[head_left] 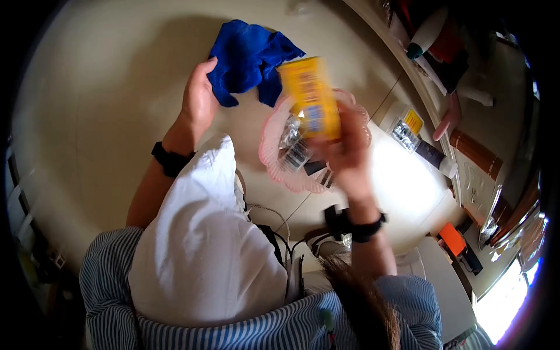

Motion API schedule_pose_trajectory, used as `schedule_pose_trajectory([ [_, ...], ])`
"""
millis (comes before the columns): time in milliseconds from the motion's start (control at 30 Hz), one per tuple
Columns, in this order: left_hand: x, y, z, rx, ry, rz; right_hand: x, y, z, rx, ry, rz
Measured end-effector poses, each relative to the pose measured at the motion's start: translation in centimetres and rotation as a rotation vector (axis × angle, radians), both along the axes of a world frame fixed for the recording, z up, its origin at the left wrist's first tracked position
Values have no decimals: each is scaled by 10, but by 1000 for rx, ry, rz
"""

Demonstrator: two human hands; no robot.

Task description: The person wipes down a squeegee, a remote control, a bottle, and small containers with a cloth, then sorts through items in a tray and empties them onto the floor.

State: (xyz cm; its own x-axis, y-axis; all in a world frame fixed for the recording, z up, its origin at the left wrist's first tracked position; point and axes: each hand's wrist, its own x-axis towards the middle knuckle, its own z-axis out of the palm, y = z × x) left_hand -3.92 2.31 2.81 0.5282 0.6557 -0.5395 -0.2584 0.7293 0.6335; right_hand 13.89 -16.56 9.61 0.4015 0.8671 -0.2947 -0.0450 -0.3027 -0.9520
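Observation:
A blue cloth (242,55) hangs from my left hand (199,96), whose fingers are mostly behind it. On the right, my right hand (347,154) is wrapped round a yellow box (312,96) with red and blue print, blurred by motion. Beneath the box and that hand, a pink scalloped basket (269,143) sits on the floor. Inside the basket are a clear crinkled wrapper (290,131) and small dark items (315,168); the rest of its contents is hidden by my hand.
A shelf (396,55) with bottles and other items runs along the right. Beside it on the floor are a yellow-labelled package (413,121) and a dark bottle with a white cap (448,167). An orange object (452,238) lies at the lower right.

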Motion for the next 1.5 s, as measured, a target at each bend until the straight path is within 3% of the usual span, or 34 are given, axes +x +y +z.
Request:
schedule_pose_trajectory([
  [33,0,0,0,0,-15,2,29,-10,20,-170,142,-133],
  [67,0,-1,-2,-1,-32,3,58,-31,18,-237,6,-190],
  [133,-1,-4,-8,11,-35,14,103,-82,11,-264,-15,-306],
  [267,3,-9,-9,-5,24,27,142,-171,2,-520,81,-284],
  [467,10,-8,-4,12,82,37,152,-248,-66,-515,47,-416],
  [567,8,-9,-5,8,77,19,151,-247,-89,-642,-395,-535],
  [600,8,-9,-6,8,71,18,138,-216,-72,-828,-688,-575],
  [667,6,-10,-9,22,67,12,132,-207,-71,-510,-1044,-611],
  [700,6,-11,-10,27,65,11,107,-173,-50,-505,-1006,-564],
  [800,9,-15,-6,13,114,14,57,-126,-34,-297,-956,35],
  [867,13,-19,-2,-1,88,22,32,-102,-33,-463,-1022,231],
  [933,11,-19,-3,-4,71,25,19,-101,-42,-599,-1079,274],
  [1133,5,-19,0,-25,50,12,36,-90,-26,-428,-947,104],
  [1167,8,-21,5,-25,33,12,40,-82,-19,-396,-830,76],
  [1300,11,-31,15,-197,-165,-92,39,-43,1,-158,135,-135],
  [1333,-1,-31,-15,-391,-688,-154,33,-31,5,-132,330,-203],
  [1400,15,-38,16,-305,-406,-186,24,-4,5,-85,330,-139],
  [1467,18,-42,23,-426,-417,-199,17,16,-8,-48,-204,62],
  [1500,17,-43,27,-448,-266,-236,8,31,2,-32,-473,81],
])
